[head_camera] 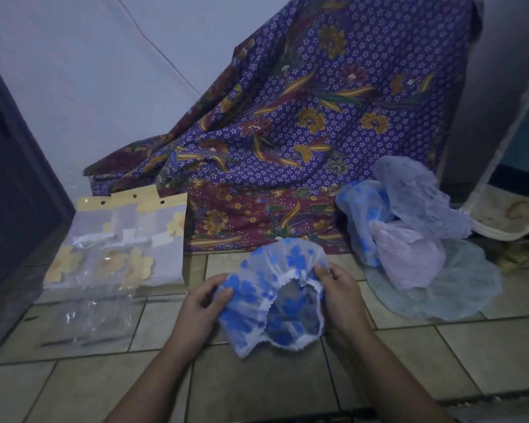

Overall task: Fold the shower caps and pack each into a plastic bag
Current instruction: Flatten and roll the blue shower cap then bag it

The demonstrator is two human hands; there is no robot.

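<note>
- Head view, looking down: we hold one blue-petalled cap [257, 290] between both hands, just above the tiled floor [257, 389]. Its frilled elastic rim [300, 282] is turned toward us.
- Our left hand [200, 303] grips the cap's left side, fingers curled into the thin film.
- Our right hand [339, 296] pinches the rim on the right, thumb on top.
- The cap is puffed and unfolded, so we judge the fold is only beginning.
- To fold it well, we would first draw the rim taut between the hands so the gathers even out. Then we would lay the cap flat on the floor and press the air from the crown.
- We would fold it in half with the elastic edges matched, then again until it looks narrower than a bag's mouth. Thin film likely springs back, so one hand should pin each crease.
- Bags [119, 245] lie overlapping on the floor to our left, near the left hand. They are clear, with yellow header cards and flower prints.
- A pile [416, 233] of loose caps sits to our right, against a purple batik cloth [318, 117] and apart from the cap we hold.
</note>
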